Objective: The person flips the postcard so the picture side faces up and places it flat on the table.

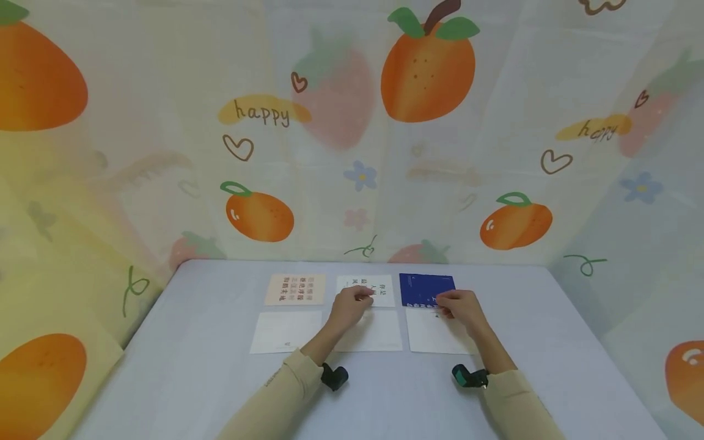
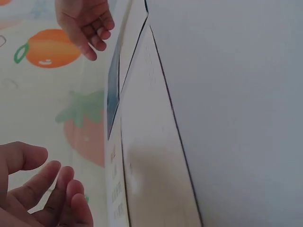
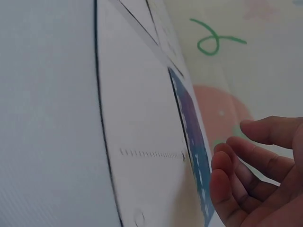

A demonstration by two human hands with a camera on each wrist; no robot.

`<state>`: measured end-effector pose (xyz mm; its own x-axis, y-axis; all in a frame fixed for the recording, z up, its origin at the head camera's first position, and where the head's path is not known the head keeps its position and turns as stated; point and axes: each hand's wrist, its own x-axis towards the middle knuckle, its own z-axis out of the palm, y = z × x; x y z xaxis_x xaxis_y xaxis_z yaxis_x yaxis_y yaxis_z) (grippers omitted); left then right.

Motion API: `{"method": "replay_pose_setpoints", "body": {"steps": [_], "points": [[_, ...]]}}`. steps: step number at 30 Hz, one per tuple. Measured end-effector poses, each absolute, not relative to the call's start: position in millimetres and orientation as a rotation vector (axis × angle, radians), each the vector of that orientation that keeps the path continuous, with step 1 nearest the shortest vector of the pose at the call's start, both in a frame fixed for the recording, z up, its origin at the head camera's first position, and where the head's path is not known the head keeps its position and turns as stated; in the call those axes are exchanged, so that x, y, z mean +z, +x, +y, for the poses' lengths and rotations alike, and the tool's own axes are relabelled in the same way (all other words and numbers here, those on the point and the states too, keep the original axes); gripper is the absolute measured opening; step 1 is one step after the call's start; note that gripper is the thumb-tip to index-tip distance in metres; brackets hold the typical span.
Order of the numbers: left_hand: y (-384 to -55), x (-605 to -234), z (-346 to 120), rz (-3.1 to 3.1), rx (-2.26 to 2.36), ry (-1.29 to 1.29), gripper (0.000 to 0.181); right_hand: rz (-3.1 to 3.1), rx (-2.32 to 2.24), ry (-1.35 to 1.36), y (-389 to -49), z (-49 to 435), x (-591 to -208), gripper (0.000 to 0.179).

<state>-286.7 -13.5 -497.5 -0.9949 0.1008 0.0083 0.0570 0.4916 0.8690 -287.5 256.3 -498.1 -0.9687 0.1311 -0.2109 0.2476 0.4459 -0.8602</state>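
Six cards, or several postcards, lie in two rows on the table. My left hand (image 1: 349, 307) hovers over the white card with dark characters (image 1: 386, 294) in the back row and the blank white card (image 1: 379, 333) in front of it. Above the dark blue card (image 1: 420, 287) and the front-right white card (image 1: 431, 335) is my right hand (image 1: 466, 308). In the wrist views the fingers of the left hand (image 2: 42, 189) and right hand (image 3: 260, 175) are loosely bent, with nothing between them. A peach card (image 1: 296, 289) and another white card (image 1: 287, 330) lie at left.
The cards rest on a white-covered table (image 1: 209, 366). A printed curtain (image 1: 330, 201) with oranges and strawberries hangs behind the table and along both sides. Small black wrist cameras (image 1: 334, 377) are strapped at both wrists.
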Motion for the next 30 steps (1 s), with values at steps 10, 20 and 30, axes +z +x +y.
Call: {"method": "replay_pose_setpoints", "body": {"steps": [10,20,30], "points": [[-266,-489,-62,2.671,1.511,0.009,0.029,2.596,-1.550,0.185,-285,214,-503,0.023],[-256,-494,-99,2.733,1.441,-0.061,0.028,2.529,-1.563,0.165,-281,172,-509,0.018],[-248,-497,-137,2.754,1.391,-0.136,0.031,2.487,-1.577,0.020,-282,135,-504,0.018]]}}
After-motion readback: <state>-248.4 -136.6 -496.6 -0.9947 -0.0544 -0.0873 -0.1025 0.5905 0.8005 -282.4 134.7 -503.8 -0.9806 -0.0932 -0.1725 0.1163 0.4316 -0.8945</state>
